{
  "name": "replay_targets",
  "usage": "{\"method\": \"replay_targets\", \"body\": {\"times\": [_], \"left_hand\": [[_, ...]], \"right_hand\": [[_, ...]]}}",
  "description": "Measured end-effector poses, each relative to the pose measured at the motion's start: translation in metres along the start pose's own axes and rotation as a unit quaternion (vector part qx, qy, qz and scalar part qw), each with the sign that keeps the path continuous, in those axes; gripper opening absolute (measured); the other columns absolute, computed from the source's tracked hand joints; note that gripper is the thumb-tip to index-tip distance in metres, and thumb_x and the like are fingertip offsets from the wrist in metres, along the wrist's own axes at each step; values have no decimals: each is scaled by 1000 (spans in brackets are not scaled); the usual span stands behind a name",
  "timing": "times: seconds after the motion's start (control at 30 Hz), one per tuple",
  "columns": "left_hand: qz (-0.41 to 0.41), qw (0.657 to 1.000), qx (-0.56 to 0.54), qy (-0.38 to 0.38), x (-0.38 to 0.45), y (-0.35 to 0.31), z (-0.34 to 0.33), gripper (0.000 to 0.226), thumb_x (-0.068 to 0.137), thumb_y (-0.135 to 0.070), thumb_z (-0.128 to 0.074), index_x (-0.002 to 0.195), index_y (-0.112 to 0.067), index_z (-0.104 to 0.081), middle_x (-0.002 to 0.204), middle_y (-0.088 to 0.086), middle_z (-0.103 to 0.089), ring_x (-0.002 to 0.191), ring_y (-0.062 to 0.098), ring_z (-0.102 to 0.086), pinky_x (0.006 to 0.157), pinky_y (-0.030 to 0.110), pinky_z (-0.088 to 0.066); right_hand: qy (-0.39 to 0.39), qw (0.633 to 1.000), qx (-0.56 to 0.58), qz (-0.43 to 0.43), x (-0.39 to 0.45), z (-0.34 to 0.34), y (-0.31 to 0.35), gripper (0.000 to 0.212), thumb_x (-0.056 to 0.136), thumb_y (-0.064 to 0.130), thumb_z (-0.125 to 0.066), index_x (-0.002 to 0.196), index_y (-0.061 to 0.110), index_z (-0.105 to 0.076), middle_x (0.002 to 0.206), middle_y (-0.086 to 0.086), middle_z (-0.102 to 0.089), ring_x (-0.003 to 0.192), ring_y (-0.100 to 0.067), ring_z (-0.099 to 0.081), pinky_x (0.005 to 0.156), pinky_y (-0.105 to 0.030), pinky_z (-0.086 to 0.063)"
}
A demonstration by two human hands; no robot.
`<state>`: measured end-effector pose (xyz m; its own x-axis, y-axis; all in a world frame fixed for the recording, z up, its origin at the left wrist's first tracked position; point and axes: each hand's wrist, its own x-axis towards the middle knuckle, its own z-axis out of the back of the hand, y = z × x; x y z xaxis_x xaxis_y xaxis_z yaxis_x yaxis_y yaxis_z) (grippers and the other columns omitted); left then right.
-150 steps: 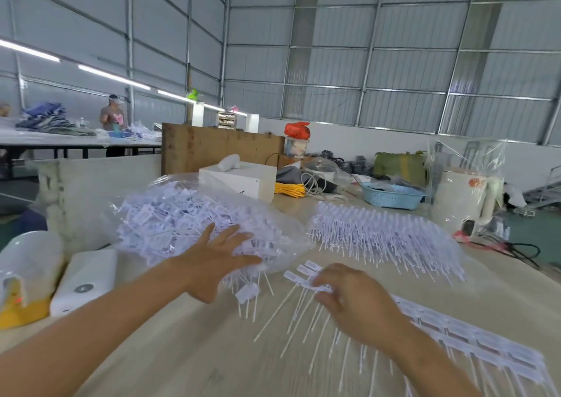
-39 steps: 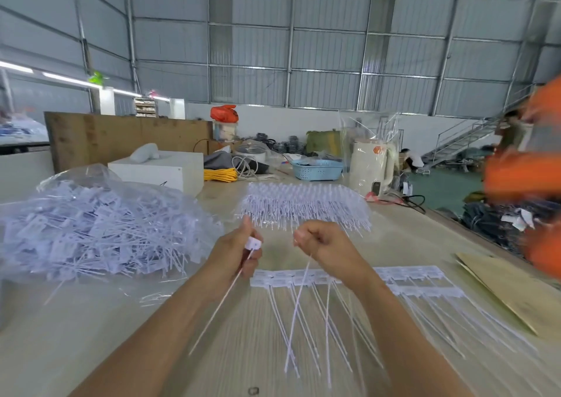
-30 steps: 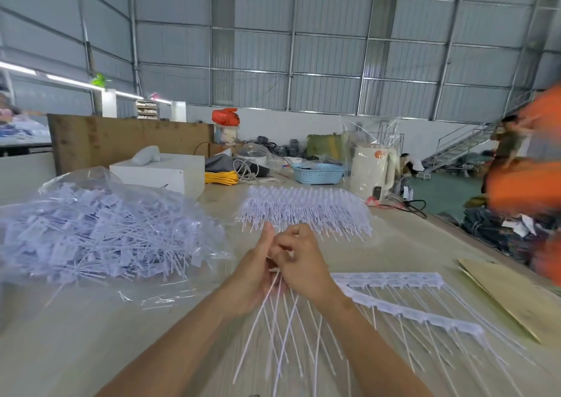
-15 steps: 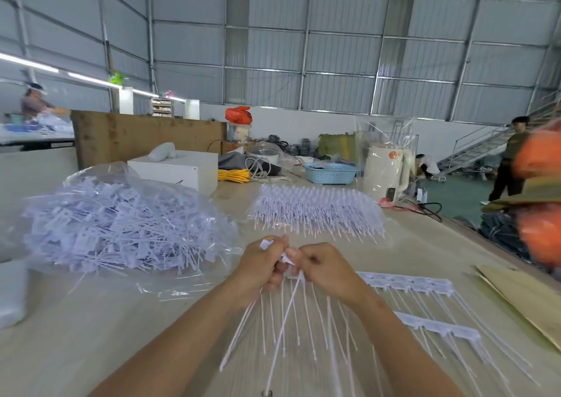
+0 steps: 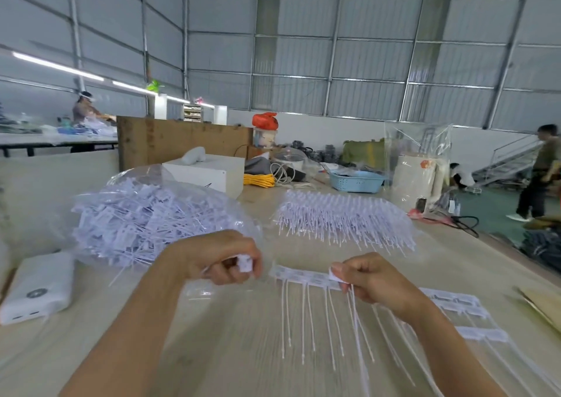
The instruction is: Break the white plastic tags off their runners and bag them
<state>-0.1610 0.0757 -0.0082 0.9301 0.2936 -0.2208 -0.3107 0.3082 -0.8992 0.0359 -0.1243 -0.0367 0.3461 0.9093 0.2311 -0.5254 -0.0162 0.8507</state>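
Head view, left hand: the left hand (image 5: 223,257) is curled, thumb and fingers pinching the head of one loose tag (image 5: 244,263); its thin tail seems to run back under the palm, though blur hides most of it.
Head view, right hand: the right hand (image 5: 368,279) is curled too, pinching the flat head end of a strip of tags (image 5: 303,276) that is still joined, the tails hanging down toward the table (image 5: 212,351).
Head view, hands apart: the two hands are well apart, with the joined strip lying between them.
Head view, bag: a clear bag (image 5: 158,214) heaped with loose tags sits just beyond the left hand, on the left of the table.
Head view, unbroken stock: a stack of joined strips (image 5: 343,217) lies farther back on the table; more strips (image 5: 461,305) lie flat by the right forearm.
Head view, other things: a white box-shaped device (image 5: 38,287) rests at the left edge, and a blue basket (image 5: 356,181) stands at the back.
Step in hand: a single tag looks just snapped free from the end of the strip.
Next move: the left hand probably needs to carry the tag the short way to the bag and let go, or keep it in the palm while pinching the next head; the right hand should hold the strip firmly so the twist breaks cleanly at the joint.
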Motion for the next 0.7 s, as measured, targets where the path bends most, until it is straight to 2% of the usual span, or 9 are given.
{"method": "replay_targets", "body": {"times": [0.13,0.17,0.23,0.27,0.37,0.47,0.5,0.6,0.7], "left_hand": [[158,930,244,-228,9,18,16,18,88,-27,-54,87,-12,-64,59,1,-58,42,13,-48,45,16,-37],[155,904,293,-269,15,22,16,20,90,-27,-52,101,-16,-63,78,3,-64,61,16,-59,59,21,-46],[107,853,377,-344,27,27,13,39,93,-26,-46,132,-26,-47,118,5,-61,103,22,-59,88,32,-47],[68,835,396,-377,34,27,11,46,96,-26,-44,140,-30,-36,122,5,-59,109,24,-57,90,35,-46],[-44,763,447,-464,50,21,7,48,99,-31,-43,145,-26,-29,112,9,-57,93,29,-62,71,37,-48],[-137,667,514,-521,64,25,8,41,85,-19,-70,122,-6,-58,100,13,-64,80,34,-64,61,41,-49],[-136,655,536,-515,68,31,7,38,84,-21,-71,117,-7,-61,100,11,-67,86,33,-64,68,44,-49],[21,704,582,-406,86,57,3,48,98,-47,-37,139,-22,-38,134,-4,-50,127,19,-41,99,46,-29],[73,717,592,-361,88,67,6,66,96,-57,-26,148,-17,-20,148,-2,-32,138,18,-24,108,51,-20]], "right_hand": [[-9,1000,-25,0,5,-13,-1,41,90,32,-60,52,15,-61,40,4,-33,38,-10,-27,42,-17,-26],[-9,1000,-26,-1,6,-15,-1,41,90,32,-59,52,16,-62,40,5,-33,39,-10,-26,42,-17,-26],[-14,999,-32,-5,7,-16,-2,42,90,34,-59,52,17,-62,40,6,-33,39,-11,-26,43,-17,-25],[-16,999,-37,-8,7,-16,-3,42,90,34,-58,52,18,-62,39,7,-34,39,-10,-26,43,-17,-26],[-24,998,-56,-14,7,-18,-4,44,91,33,-58,50,19,-62,37,9,-34,36,-8,-27,42,-18,-26],[-30,998,-59,-9,8,-19,-5,42,92,33,-58,52,19,-63,36,9,-34,35,-7,-27,43,-16,-28],[-30,998,-62,-11,9,-20,-6,42,92,34,-57,53,19,-63,35,9,-34,34,-7,-27,43,-16,-28],[-28,996,-82,-5,9,-20,-8,41,92,34,-56,54,20,-63,35,9,-35,35,-5,-29,43,-16,-28],[-24,994,-106,3,10,-20,-7,41,93,34,-56,54,23,-63,37,9,-35,35,-3,-30,43,-14,-28]]}}
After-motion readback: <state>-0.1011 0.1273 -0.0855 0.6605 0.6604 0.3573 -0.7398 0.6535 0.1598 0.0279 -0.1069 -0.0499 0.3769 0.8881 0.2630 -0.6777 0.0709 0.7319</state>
